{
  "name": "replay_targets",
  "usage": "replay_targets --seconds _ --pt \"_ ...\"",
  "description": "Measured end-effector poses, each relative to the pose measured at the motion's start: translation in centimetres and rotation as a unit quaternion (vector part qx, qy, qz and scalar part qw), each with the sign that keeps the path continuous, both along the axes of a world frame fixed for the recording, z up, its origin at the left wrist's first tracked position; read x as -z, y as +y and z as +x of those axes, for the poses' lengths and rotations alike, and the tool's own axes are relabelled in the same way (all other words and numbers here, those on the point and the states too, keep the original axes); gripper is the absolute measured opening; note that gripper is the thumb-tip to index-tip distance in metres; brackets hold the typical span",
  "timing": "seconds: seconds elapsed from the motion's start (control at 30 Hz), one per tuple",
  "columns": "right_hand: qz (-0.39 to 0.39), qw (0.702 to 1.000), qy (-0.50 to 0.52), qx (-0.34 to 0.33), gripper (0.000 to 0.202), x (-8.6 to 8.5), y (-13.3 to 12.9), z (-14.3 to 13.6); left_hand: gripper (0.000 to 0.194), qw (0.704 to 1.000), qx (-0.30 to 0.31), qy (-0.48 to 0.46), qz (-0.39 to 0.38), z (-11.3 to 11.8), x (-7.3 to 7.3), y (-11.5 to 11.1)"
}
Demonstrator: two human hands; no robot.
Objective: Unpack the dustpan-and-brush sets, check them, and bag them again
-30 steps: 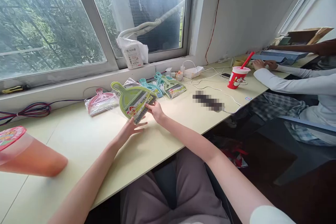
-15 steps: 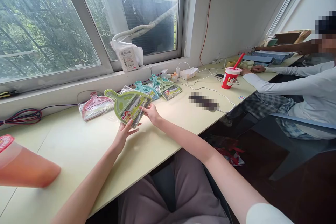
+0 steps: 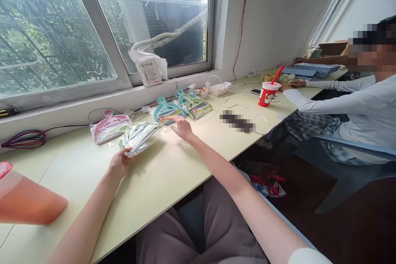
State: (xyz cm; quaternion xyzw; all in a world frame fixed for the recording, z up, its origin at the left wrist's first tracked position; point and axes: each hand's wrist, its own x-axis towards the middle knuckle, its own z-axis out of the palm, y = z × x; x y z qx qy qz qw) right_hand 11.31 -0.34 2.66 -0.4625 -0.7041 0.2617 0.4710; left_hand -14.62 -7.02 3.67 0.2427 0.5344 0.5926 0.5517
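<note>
- In the head view, the left hand (image 3: 120, 163) pinches the near edge of a plastic-wrapped green dustpan set (image 3: 140, 136), thumb on top and fingers curled beneath.
- The right hand (image 3: 183, 127) is at the right end of that set, its index finger reaching left and the other fingers loosely bent; whether it touches or pinches the wrapper cannot be told.
- The green dustpan set is tilted above the table (image 3: 139, 202), its handle toward the left and its clear wrapper shining.
- Just beyond it on the left lies a wrapped pink dustpan set (image 3: 109, 128).
- On the far side, near the right hand, lie a teal dustpan set (image 3: 167, 110), a second teal set (image 3: 180, 95) and another green set (image 3: 197, 107), crowded together.
- A white packet (image 3: 150, 72) leans at the window (image 3: 55, 29) on the sill.
- At the near left is a large cup of orange drink (image 3: 34, 200); beyond it is a coil of dark cable (image 3: 24, 139).
- To the right are a blurred dark object (image 3: 236, 122), a white cable (image 3: 262, 119), a phone (image 3: 255, 91) and a red cup (image 3: 266, 95) with a red straw.
- At the far right, another person in a white sleeve (image 3: 321, 101) sits with arms on the table.
</note>
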Motion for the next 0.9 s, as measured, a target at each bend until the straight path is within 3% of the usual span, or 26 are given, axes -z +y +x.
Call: replay_targets --seconds 0.07,0.17,0.37,0.57,0.67,0.77,0.9 --pt "0.126 0.989 -0.082 -0.005 0.037 0.0 -0.1 -0.1 0.03 1.0 0.004 -0.002 -0.019 -0.6 -0.1 -0.1" --pt "0.178 0.979 -0.094 -0.014 0.013 0.1 -0.1 -0.5 0.033 0.999 0.043 0.002 -0.028 -0.6 -0.2 -0.3" --pt "0.124 0.99 0.01 -0.066 0.007 0.1 0.5 -0.5 0.044 0.978 0.207 0.034 -0.004 -0.8 0.2 -0.6" --pt "0.056 0.998 -0.021 -0.023 0.009 1.1 -0.1 -1.5 0.035 0.981 0.18 0.065 0.028 -0.2 0.9 -0.7" --pt "0.056 0.998 -0.011 0.014 0.007 1.9 -0.5 -2.2 0.052 0.978 0.189 0.072 0.054 0.3 1.2 -1.1" --pt "0.048 0.998 0.033 0.013 0.022 2.7 -0.3 -2.3 0.07 0.964 0.234 0.106 0.075 0.8 1.3 -1.7" --pt "-0.005 0.998 0.065 0.004 0.049 3.4 0.5 -1.5 0.079 0.956 0.252 0.126 0.086 1.9 1.2 -2.4"
